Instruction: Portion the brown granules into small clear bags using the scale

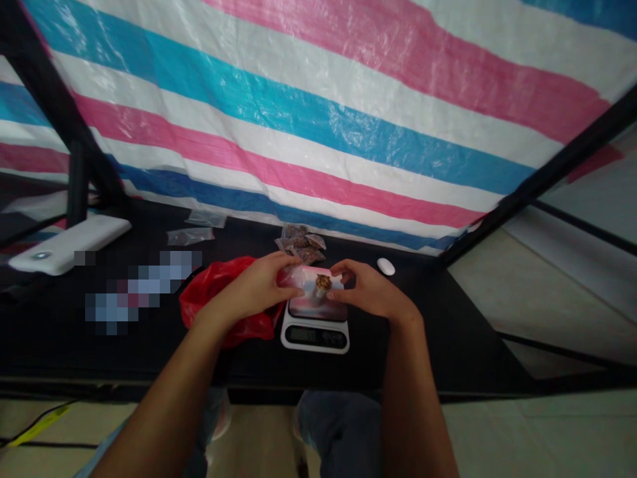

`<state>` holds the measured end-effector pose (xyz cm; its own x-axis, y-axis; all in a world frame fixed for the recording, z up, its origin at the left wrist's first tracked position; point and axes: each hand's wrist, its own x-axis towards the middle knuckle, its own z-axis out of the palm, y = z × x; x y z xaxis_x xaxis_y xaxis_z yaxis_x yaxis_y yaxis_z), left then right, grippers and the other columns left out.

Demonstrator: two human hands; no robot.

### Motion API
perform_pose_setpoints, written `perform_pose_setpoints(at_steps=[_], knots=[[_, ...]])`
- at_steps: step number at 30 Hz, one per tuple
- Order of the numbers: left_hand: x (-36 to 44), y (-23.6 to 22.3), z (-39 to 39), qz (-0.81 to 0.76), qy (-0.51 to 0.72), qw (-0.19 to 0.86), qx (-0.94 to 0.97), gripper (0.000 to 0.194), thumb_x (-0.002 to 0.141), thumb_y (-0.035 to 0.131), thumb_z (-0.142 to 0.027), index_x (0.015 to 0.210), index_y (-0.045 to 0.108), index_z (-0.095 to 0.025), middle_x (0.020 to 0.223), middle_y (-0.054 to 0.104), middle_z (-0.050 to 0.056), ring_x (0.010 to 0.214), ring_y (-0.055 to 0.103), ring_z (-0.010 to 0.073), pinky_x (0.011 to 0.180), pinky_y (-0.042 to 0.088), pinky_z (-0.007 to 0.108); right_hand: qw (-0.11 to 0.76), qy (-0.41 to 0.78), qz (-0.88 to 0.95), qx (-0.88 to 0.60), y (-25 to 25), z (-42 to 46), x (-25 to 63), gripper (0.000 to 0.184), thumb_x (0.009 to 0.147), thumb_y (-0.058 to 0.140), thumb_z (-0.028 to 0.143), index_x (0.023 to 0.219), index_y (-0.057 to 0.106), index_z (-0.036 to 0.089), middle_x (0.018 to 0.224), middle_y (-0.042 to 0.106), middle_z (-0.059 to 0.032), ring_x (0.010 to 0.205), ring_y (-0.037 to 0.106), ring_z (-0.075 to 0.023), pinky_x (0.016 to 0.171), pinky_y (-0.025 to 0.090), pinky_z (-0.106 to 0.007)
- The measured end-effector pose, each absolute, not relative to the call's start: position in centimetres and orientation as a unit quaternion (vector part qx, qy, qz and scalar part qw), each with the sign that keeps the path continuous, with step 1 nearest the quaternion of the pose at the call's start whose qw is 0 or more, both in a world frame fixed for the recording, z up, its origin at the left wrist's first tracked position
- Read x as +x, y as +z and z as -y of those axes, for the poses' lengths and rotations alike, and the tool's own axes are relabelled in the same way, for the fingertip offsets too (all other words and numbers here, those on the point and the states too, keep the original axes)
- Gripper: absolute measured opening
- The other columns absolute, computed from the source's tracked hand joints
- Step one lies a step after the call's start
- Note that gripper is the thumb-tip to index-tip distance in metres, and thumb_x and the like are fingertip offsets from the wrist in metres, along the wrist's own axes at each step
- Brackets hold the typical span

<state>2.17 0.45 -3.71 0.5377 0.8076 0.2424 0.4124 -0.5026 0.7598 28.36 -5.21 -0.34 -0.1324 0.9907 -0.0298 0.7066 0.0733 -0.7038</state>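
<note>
On a black table (462, 332), a small cluster of brown pieces (323, 281) shows over the metallic platform of a white digital scale (315, 337), between your left hand (286, 282) and right hand (361, 287). Each hand is curled with thumb and fingers parted (I cannot tell how firmly either grips the wrapping). A red plastic bag (213, 279) lies beside the scale, and filled clear sachets (304, 251) lie just beyond your hands.
</note>
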Motion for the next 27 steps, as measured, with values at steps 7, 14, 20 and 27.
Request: perform_pose_setpoints(at_steps=[7, 14, 20, 27], knots=[[2.6, -3.9, -0.2, -0.373, 0.248, 0.288, 0.846, 0.057, 0.083, 0.079, -0.032, 0.137, 0.073, -0.016, 0.138, 0.072, 0.016, 0.13, 0.065, 0.0344, 0.115, 0.049, 0.045, 0.218, 0.318, 0.693, -0.609, -0.9, 4.6, 27.3, 0.025, 0.085, 0.079, 0.024, 0.109, 0.076, 0.014, 0.097, 0.075, -0.0049, 0.08, 0.065, -0.0163, 0.073, 0.049, -0.03], [3.2, -3.8, 0.1, -0.366, 0.242, 0.282, 0.853, 0.057, 0.082, 0.081, -0.029, 0.138, 0.073, -0.02, 0.138, 0.073, 0.015, 0.131, 0.064, 0.0345, 0.114, 0.05, 0.047, 0.228, 0.294, 0.717, -0.59, -1.0, 4.5, 27.5, 0.027, 0.083, 0.08, 0.027, 0.107, 0.076, 0.016, 0.103, 0.075, -0.0065, 0.092, 0.067, -0.0201, 0.081, 0.05, -0.033], [3.7, -3.6, 0.3, -0.351, 0.26, 0.311, 0.844, 0.057, 0.079, 0.084, -0.024, 0.135, 0.075, -0.02, 0.132, 0.075, 0.014, 0.127, 0.066, 0.0338, 0.113, 0.051, 0.046, 0.241, 0.297, 0.726, -0.571, -0.7, 4.6, 27.1, 0.024, 0.081, 0.08, 0.023, 0.104, 0.075, 0.017, 0.094, 0.074, -0.0026, 0.081, 0.064, -0.0167, 0.073, 0.048, -0.029], [4.0, -4.2, 0.1, -0.327, 0.282, 0.344, 0.834, 0.055, 0.079, 0.084, -0.027, 0.133, 0.075, -0.022, 0.136, 0.074, 0.013, 0.127, 0.067, 0.033, 0.113, 0.05, 0.048, 0.25, 0.282, 0.741, -0.556, -0.5, 4.8, 26.6, 0.023, 0.079, 0.078, 0.017, 0.102, 0.075, 0.017, 0.101, 0.076, -0.0047, 0.094, 0.068, -0.0198, 0.084, 0.051, -0.032]])
